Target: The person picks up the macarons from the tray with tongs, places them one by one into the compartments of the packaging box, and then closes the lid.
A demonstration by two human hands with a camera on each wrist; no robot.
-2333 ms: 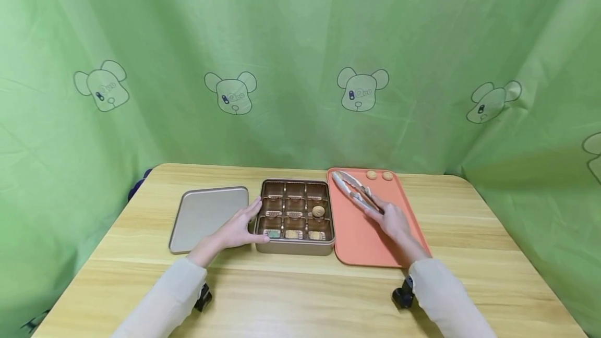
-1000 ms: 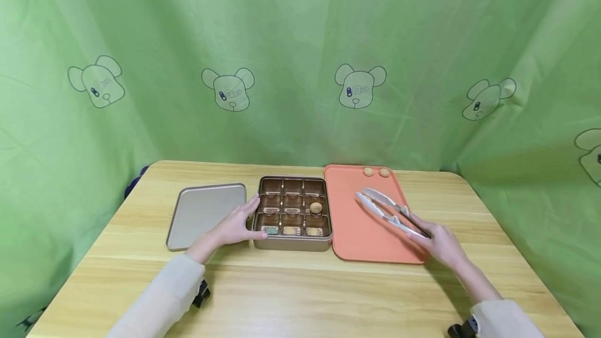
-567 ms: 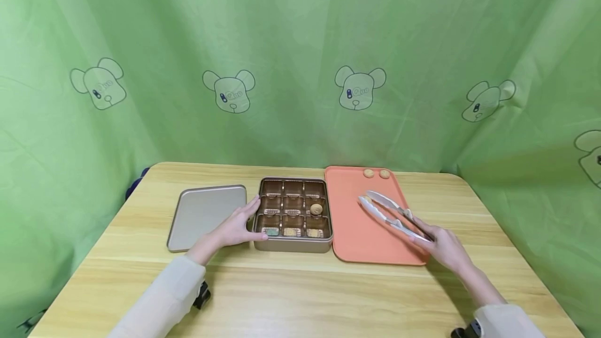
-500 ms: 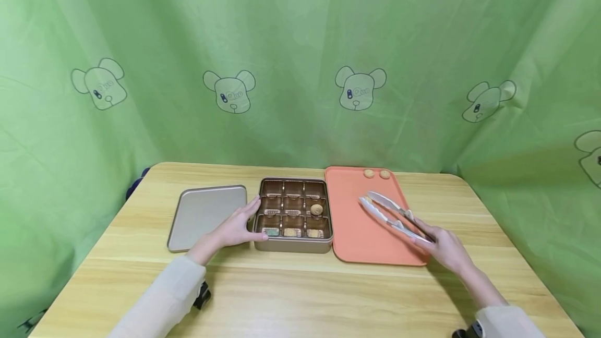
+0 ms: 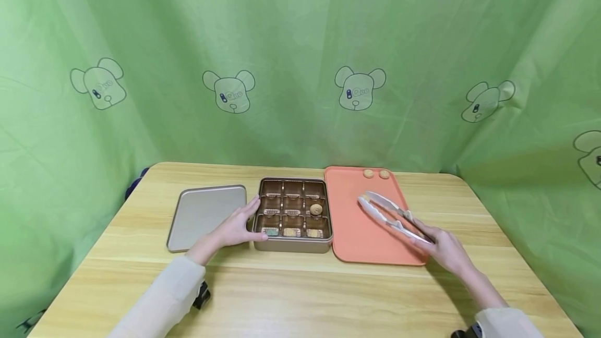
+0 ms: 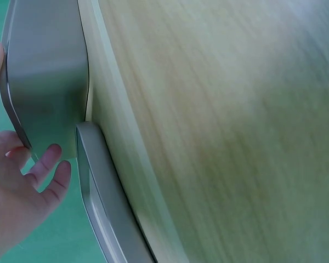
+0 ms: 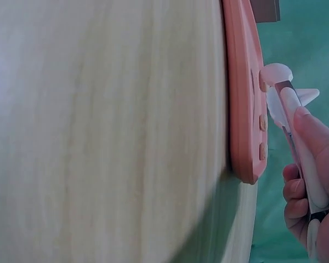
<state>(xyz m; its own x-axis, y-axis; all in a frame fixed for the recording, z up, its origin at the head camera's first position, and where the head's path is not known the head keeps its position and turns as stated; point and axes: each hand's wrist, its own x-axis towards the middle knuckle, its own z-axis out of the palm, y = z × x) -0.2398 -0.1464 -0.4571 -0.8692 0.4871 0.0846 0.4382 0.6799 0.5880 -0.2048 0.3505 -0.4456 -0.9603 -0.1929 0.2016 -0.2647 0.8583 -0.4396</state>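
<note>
My left hand (image 5: pixel 237 224) spreads its fingers and thumb along the left side and near-left corner of a brown square tin (image 5: pixel 293 245), its fingertips at the rim in the left wrist view. The tin's insert has several compartments. One round cookie (image 5: pixel 316 209) sits high in the middle row's right cell. A green piece (image 5: pixel 272 232) and two tan cookies (image 5: pixel 290 232) lie in the near row. With curled fingers and thumb, my right hand (image 5: pixel 443 245) grips metal tongs (image 5: pixel 396 225) over the coral tray (image 5: pixel 359 246). A small cookie (image 5: pixel 367 198) shows between the tongs' tips.
Two more cookies (image 5: pixel 376 173) lie at the tray's far edge. Left of the tin is its flat grey lid (image 5: pixel 204 215), partly behind my left forearm. The wooden table (image 5: pixel 300 291) ends at a green curtain (image 5: pixel 291 134).
Since the oldest frame, the tongs have moved right and nearer to me, from the tray's far-left corner to its middle. During the last half second they barely shift. My left hand stays put.
</note>
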